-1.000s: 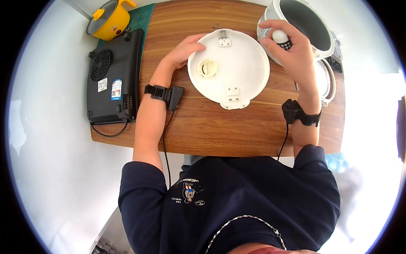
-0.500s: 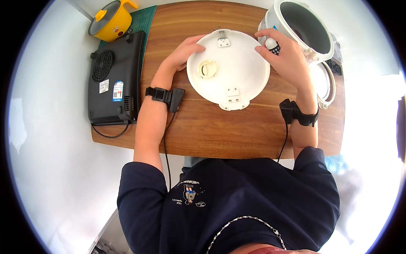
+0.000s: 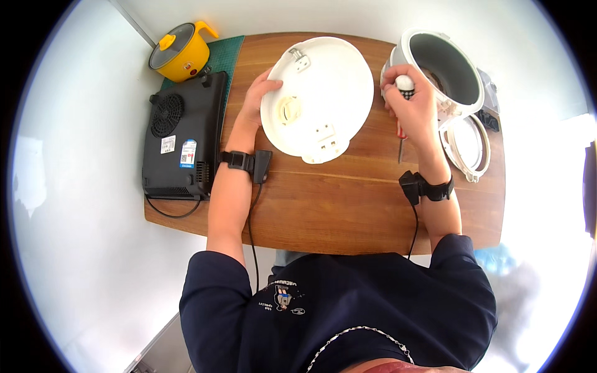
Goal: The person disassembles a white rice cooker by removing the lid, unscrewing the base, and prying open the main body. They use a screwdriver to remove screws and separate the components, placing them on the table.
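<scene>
My left hand (image 3: 254,98) grips the left rim of a round white plastic lid (image 3: 333,81), thumb over the edge, and holds it tilted above the table. Its inner side shows, with a cream ring-shaped valve fitting (image 3: 289,110), a hinge piece with a metal bracket (image 3: 300,61) at the far edge and a mounting block at the near edge. My right hand (image 3: 415,110) is closed round the handle of a screwdriver (image 3: 401,132), its shaft pointing toward me. That hand is apart from the lid, just in front of the white cooker body (image 3: 404,46).
A white ring-shaped cover (image 3: 484,152) lies at the right. Farther right sit a greyish clear item (image 3: 490,93) and dark parts. At the left, a black induction cooker (image 3: 180,133) leans beside a yellow pot (image 3: 193,59) on a green mat (image 3: 227,56). Cables hang from both wrist straps.
My right hand has left the lid's right edge and turned, so the screwdriver's shaft now shows. The lid has shifted left and tilted in my left hand. The whole view has moved slightly.
</scene>
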The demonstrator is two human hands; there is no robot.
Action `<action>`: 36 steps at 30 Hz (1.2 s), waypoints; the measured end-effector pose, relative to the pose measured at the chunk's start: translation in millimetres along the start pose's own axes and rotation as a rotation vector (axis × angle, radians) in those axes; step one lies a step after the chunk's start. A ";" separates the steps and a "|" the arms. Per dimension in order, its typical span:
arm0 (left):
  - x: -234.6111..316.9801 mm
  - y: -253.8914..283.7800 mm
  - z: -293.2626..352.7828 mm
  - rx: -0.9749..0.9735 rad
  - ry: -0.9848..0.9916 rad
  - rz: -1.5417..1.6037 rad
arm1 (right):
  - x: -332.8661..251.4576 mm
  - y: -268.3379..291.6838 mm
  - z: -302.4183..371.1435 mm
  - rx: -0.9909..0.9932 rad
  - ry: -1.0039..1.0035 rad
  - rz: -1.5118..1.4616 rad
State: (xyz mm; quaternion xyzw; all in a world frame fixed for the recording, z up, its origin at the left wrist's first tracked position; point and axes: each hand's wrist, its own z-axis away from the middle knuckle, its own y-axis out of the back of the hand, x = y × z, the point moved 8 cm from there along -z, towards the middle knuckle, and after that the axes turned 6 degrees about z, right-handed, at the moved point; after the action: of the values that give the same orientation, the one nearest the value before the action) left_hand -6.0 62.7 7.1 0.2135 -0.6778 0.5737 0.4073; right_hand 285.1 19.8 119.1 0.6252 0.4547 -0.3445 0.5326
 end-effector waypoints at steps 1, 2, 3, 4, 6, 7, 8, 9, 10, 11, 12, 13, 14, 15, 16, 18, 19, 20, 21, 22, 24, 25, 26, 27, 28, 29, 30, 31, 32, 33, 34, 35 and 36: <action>0.1 -2.0 0.5 -0.010 -0.013 0.030 | 11.7 -6.4 -2.0 -0.040 -0.016 -0.047; 0.2 -5.4 0.5 -0.022 -0.027 0.059 | 14.9 -13.3 -2.5 -0.085 -0.060 -0.080; 1.8 -10.7 -0.5 -0.041 -0.036 0.082 | 22.3 -21.3 -2.5 -0.147 -0.113 -0.164; 2.4 -13.9 0.2 -0.023 -0.064 0.073 | 29.8 -29.6 -2.1 -0.210 -0.164 -0.248; 6.5 -22.5 0.8 -0.001 -0.111 0.046 | 46.8 -48.2 3.1 -0.315 -0.383 -0.462; 9.4 -28.1 0.1 -0.033 -0.122 0.041 | 45.5 -56.1 2.2 -0.372 -0.386 -0.533; 7.7 -30.9 0.8 -0.030 -0.121 0.034 | 46.7 -60.9 3.5 -0.390 -0.402 -0.557; 6.8 -33.7 0.3 -0.026 -0.119 0.028 | 51.5 -66.9 3.2 -0.396 -0.422 -0.613; 6.3 -35.5 -2.7 -0.022 -0.118 0.022 | 58.4 -73.1 3.6 -0.419 -0.439 -0.664; 3.5 -35.2 -3.9 -0.029 -0.112 0.029 | 63.9 -81.2 4.5 -0.449 -0.458 -0.712; 0.3 -32.8 -5.4 -0.026 -0.110 0.025 | 67.8 -87.0 6.9 -0.496 -0.476 -0.754; -2.6 -30.3 -7.0 -0.022 -0.109 0.021 | 71.3 -90.4 8.6 -0.511 -0.492 -0.813; -5.6 -30.0 -7.4 -0.015 -0.108 0.023 | 67.3 -92.8 11.7 -0.527 -0.514 -0.868; -8.4 -28.4 -6.9 0.000 -0.098 0.024 | 62.2 -94.7 15.8 -0.512 -0.534 -0.940; -10.3 -26.4 -7.0 0.018 -0.094 0.006 | 57.4 -95.6 16.9 -0.497 -0.554 -1.012; -11.7 -25.5 -9.2 0.050 -0.093 -0.031 | 57.9 -97.1 12.0 -0.584 -0.496 -1.109; -13.2 -26.3 -9.3 0.061 -0.100 -0.068 | 62.1 -96.2 13.8 -0.570 -0.504 -1.137; -13.8 -26.8 -10.3 0.072 -0.109 -0.107 | 59.6 -95.8 14.1 -0.557 -0.508 -1.164; -15.2 -27.3 -11.7 0.082 -0.119 -0.146 | 58.6 -94.2 12.4 -0.529 -0.478 -1.107; -16.6 -26.3 -14.0 0.088 -0.152 -0.206 | 56.0 -91.6 11.2 -0.496 -0.454 -1.074; -9.9 -31.1 -15.6 0.099 -0.215 -0.349 | 44.0 -89.6 9.5 -0.427 -0.397 -1.032; -7.4 -32.5 -14.4 0.118 -0.249 -0.384 | 39.3 -89.4 10.2 -0.391 -0.421 -1.001; -6.6 -37.7 -14.1 0.137 -0.277 -0.430 | 38.6 -85.7 7.7 -0.350 -0.396 -0.972; -5.3 -42.2 -14.0 0.157 -0.306 -0.476 | 38.6 -82.2 4.3 -0.309 -0.372 -0.942; -1.2 -44.6 -14.0 0.177 -0.336 -0.521 | 38.4 -78.5 0.1 -0.269 -0.347 -0.912; 1.8 -46.8 -14.1 0.182 -0.348 -0.622 | 40.5 -73.2 -4.4 -0.231 -0.320 -0.842; 4.2 -48.3 -13.8 0.187 -0.369 -0.624 | 42.9 -67.0 -9.1 -0.192 -0.292 -0.771; 6.0 -50.2 -13.6 0.192 -0.389 -0.626 | 43.4 -61.6 -13.6 -0.153 -0.265 -0.701; 8.6 -52.8 -11.2 0.199 -0.408 -0.626 | 35.5 -55.2 -13.7 -0.129 -0.231 -0.573; 8.1 -51.9 -9.1 0.167 -0.411 -0.601 | 23.5 -48.6 -10.6 -0.109 -0.199 -0.450; 5.3 -49.2 -8.3 0.128 -0.382 -0.490 | 16.1 -45.5 -8.7 -0.087 -0.167 -0.327; 0.1 -51.7 -9.8 0.077 -0.348 -0.372 | 15.0 -42.2 -7.2 -0.041 -0.111 -0.255; -4.6 -54.9 -11.3 0.026 -0.313 -0.255 | 13.6 -39.6 -7.8 0.010 -0.016 -0.174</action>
State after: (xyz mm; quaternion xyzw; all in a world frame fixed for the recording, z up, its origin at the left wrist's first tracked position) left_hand 41.7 58.9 36.7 0.3896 -0.6927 0.4860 0.3635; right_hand 252.3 31.0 94.2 0.5832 0.5014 -0.3968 0.5010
